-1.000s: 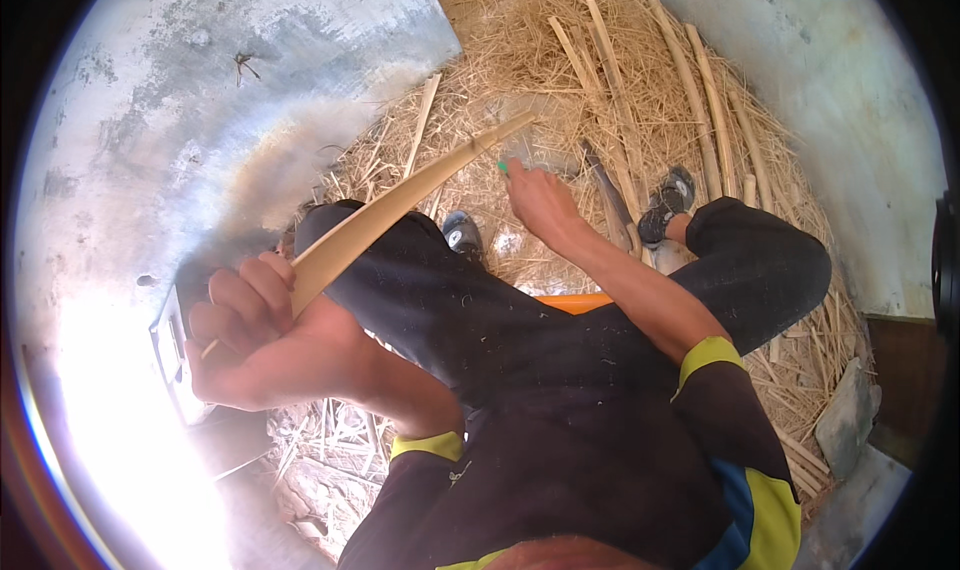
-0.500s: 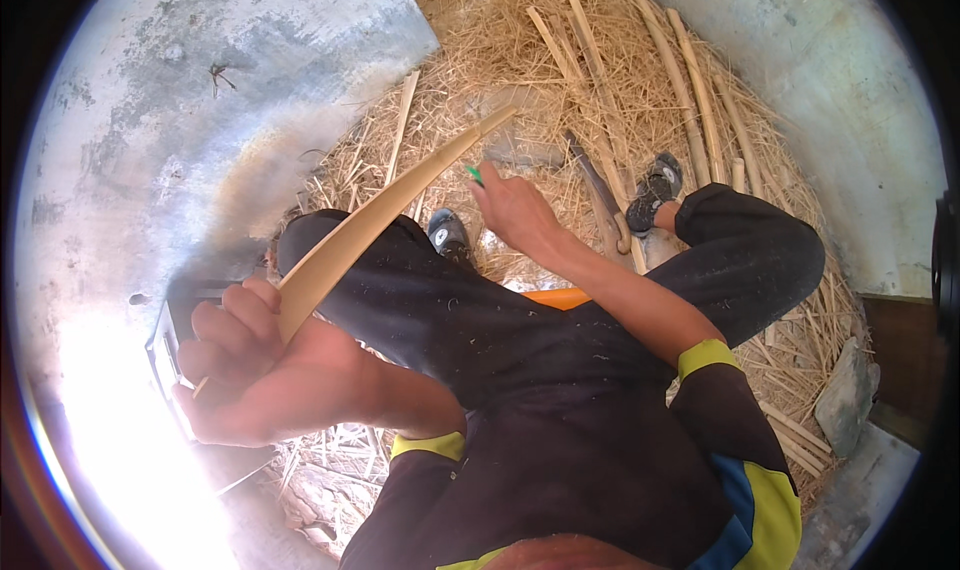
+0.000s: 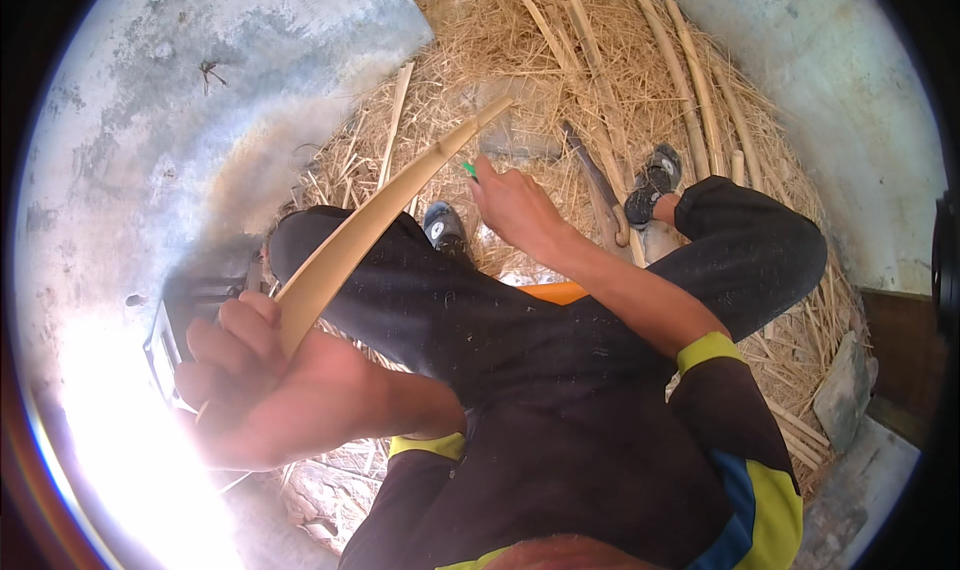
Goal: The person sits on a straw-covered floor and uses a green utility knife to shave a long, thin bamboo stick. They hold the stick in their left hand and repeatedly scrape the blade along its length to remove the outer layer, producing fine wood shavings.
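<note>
My left hand [image 3: 290, 395] is closed around the near end of a long, pale split-bamboo strip [image 3: 362, 230]. The strip slants up and away to the right over my left thigh, narrowing to a tip with a node line near it. Beside its far part, my right hand [image 3: 518, 210] is bent into a grip on a small green-ended object [image 3: 470, 169]. Only that green end shows; my fingers hide the rest, so its kind cannot be made out. A small gap separates it from the strip in this view.
Straw and shavings [image 3: 480, 30] cover the ground. Long bamboo pieces [image 3: 690, 80] lie at the far right, and a dark hook-ended tool [image 3: 592, 175] rests near my right shoe [image 3: 656, 185]. Something orange [image 3: 553, 292] shows beneath me. Grey slabs [image 3: 220, 80] flank the left; a stone [image 3: 843, 390] stands right.
My left hand has dropped slightly toward me, still gripping the bamboo strip. My right hand has barely moved; the whole view has shifted a little.
</note>
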The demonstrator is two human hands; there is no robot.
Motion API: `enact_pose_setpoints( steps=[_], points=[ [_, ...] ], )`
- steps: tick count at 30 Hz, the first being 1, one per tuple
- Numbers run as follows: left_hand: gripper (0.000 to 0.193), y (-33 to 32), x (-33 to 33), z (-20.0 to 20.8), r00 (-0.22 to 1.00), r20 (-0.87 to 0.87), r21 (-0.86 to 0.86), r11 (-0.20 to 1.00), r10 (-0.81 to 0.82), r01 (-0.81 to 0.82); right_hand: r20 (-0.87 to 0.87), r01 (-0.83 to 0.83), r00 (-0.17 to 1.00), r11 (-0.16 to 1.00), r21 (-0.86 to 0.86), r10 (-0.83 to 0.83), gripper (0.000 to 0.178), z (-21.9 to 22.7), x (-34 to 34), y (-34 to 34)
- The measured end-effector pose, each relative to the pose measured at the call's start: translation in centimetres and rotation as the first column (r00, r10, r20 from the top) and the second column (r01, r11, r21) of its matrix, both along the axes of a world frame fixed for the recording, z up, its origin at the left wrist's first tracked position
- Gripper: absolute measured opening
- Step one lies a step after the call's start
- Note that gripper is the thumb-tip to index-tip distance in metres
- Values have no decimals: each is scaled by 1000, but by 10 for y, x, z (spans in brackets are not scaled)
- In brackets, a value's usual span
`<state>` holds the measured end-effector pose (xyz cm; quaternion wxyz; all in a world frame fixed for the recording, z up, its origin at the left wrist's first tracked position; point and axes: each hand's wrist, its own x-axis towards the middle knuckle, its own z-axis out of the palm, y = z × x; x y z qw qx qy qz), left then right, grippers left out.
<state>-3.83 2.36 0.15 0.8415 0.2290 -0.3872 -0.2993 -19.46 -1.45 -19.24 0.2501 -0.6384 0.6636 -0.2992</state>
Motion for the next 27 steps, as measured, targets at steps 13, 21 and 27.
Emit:
enact_pose_setpoints(
  steps=[13,21,27],
  points=[
    [36,-3,-1,3,999,13,-20,999,-35,35,-100,-2,995,998,56,8,19,-10,-4,-6],
    [37,-4,-13,7,999,26,13,1000,27,-28,-111,47,993,997,54,-41,23,-38,-5,-20],
    [38,1,-9,6,1000,31,-1,1000,-2,2,-95,8,995,999,43,-4,26,-14,-9,-24]
  ],
)
